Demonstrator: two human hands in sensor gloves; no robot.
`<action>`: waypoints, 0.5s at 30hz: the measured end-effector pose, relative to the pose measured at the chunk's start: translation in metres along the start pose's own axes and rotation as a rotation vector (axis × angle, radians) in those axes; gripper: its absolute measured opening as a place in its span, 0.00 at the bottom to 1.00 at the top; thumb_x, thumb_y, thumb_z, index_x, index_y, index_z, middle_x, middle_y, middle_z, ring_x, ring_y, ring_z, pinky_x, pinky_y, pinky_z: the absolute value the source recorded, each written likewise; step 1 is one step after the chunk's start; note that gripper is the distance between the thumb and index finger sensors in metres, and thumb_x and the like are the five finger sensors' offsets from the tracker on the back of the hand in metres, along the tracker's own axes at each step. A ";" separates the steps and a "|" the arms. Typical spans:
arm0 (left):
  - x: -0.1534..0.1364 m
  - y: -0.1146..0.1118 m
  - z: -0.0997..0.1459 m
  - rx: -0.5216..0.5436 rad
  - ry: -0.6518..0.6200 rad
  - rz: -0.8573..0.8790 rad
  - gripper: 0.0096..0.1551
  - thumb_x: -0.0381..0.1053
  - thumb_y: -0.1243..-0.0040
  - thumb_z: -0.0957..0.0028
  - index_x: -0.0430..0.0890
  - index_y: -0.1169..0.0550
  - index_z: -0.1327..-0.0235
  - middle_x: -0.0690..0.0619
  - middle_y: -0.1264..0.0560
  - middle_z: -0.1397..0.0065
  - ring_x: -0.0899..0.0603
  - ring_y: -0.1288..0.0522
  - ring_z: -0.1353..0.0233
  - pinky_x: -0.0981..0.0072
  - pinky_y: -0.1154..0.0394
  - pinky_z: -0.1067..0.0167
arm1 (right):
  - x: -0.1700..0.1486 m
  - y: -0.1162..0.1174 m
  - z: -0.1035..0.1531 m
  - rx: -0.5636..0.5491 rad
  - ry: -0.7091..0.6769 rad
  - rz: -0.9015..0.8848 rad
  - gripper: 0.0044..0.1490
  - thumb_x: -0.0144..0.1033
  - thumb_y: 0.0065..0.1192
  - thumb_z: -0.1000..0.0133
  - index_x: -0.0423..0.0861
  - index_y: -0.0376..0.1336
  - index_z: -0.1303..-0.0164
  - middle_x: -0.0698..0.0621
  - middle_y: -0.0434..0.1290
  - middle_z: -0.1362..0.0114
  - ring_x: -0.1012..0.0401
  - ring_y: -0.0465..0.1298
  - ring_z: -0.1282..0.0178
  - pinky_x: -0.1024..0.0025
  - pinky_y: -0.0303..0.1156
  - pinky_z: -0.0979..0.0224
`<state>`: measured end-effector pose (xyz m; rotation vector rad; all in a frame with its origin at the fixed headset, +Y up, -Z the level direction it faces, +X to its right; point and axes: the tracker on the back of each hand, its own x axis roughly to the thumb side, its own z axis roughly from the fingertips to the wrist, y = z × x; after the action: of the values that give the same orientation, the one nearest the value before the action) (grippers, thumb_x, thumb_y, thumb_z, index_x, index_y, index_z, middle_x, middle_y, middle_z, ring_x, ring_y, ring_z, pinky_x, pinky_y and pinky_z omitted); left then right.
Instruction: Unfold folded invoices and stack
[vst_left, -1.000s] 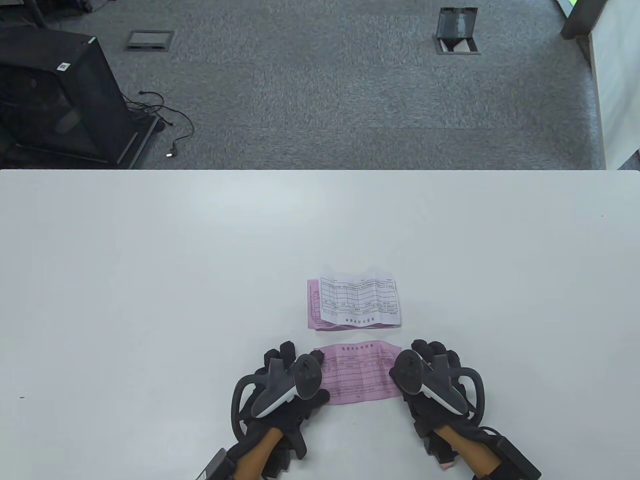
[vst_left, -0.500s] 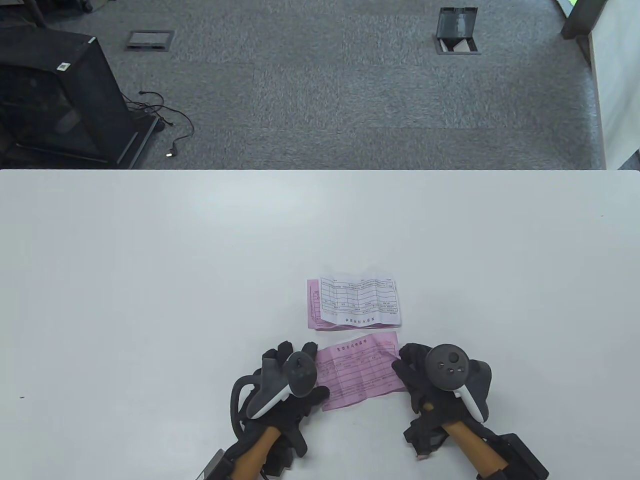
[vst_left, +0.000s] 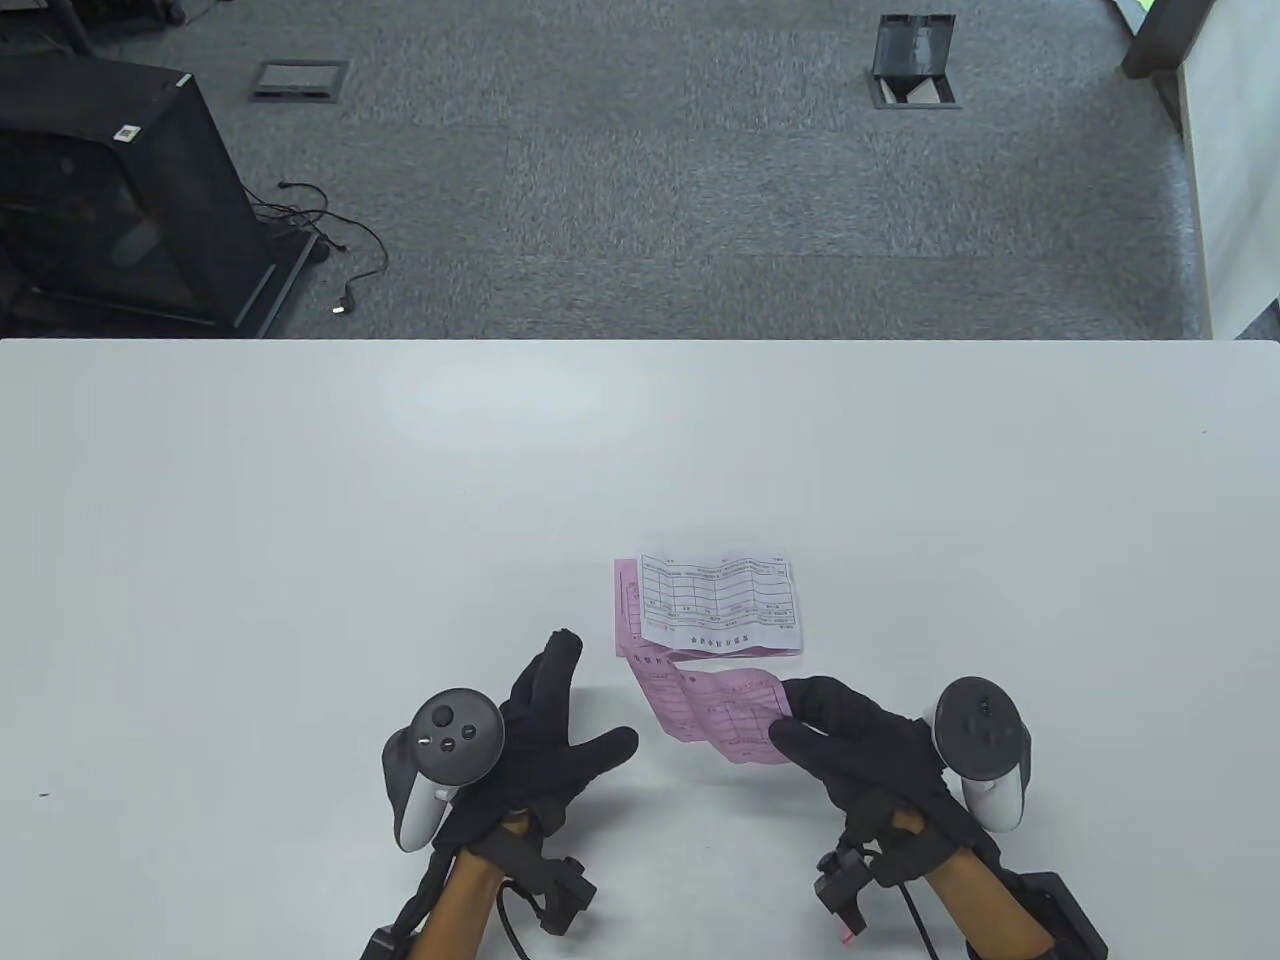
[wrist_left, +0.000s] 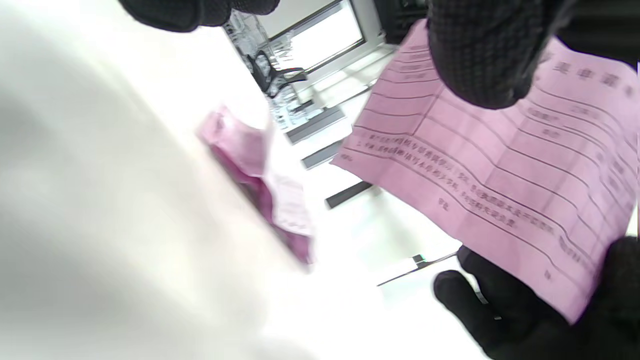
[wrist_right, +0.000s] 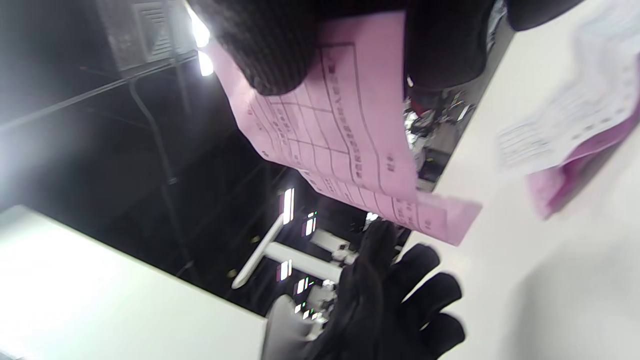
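Observation:
An unfolded pink invoice (vst_left: 715, 710) hangs tilted above the table, pinched at its right end by my right hand (vst_left: 785, 722). It also shows in the left wrist view (wrist_left: 500, 165) and the right wrist view (wrist_right: 345, 135), where my fingers (wrist_right: 280, 50) grip its top. My left hand (vst_left: 590, 700) is open with fingers spread, just left of the sheet and apart from it. A stack (vst_left: 720, 605) lies flat beyond the hands: a creased white invoice on a pink one (vst_left: 626, 610).
The white table (vst_left: 300, 550) has its far edge at mid-frame, with grey carpet beyond. A black cabinet (vst_left: 110, 190) stands on the floor at far left. The stack shows blurred in the wrist views (wrist_left: 260, 175) (wrist_right: 575, 125).
My left hand let go of the pink invoice, moved left and opened. My right hand turned and lifted the sheet off the table, toward the stack.

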<state>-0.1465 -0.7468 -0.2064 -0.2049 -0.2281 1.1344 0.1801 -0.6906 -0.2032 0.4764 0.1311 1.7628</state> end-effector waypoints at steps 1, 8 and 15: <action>0.001 0.000 0.000 -0.007 -0.026 0.024 0.65 0.67 0.33 0.53 0.49 0.57 0.16 0.32 0.59 0.14 0.23 0.54 0.21 0.38 0.43 0.29 | 0.003 0.000 0.000 0.021 -0.028 -0.012 0.20 0.44 0.61 0.45 0.54 0.64 0.43 0.48 0.72 0.33 0.46 0.69 0.29 0.36 0.57 0.25; 0.007 -0.004 0.003 -0.063 -0.218 0.243 0.57 0.66 0.30 0.54 0.49 0.43 0.16 0.35 0.44 0.15 0.25 0.47 0.22 0.36 0.40 0.30 | -0.004 -0.008 0.003 -0.066 0.016 -0.026 0.20 0.44 0.61 0.45 0.54 0.65 0.44 0.49 0.74 0.35 0.47 0.71 0.31 0.37 0.59 0.26; 0.012 -0.010 0.004 0.104 -0.207 0.181 0.22 0.53 0.30 0.48 0.49 0.18 0.42 0.49 0.14 0.46 0.41 0.20 0.42 0.46 0.24 0.43 | -0.022 -0.017 0.001 -0.128 0.082 -0.040 0.20 0.43 0.61 0.45 0.54 0.64 0.43 0.49 0.74 0.38 0.47 0.72 0.34 0.38 0.60 0.27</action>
<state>-0.1343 -0.7399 -0.1990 -0.0153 -0.3379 1.3450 0.1993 -0.7072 -0.2134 0.3077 0.0841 1.7402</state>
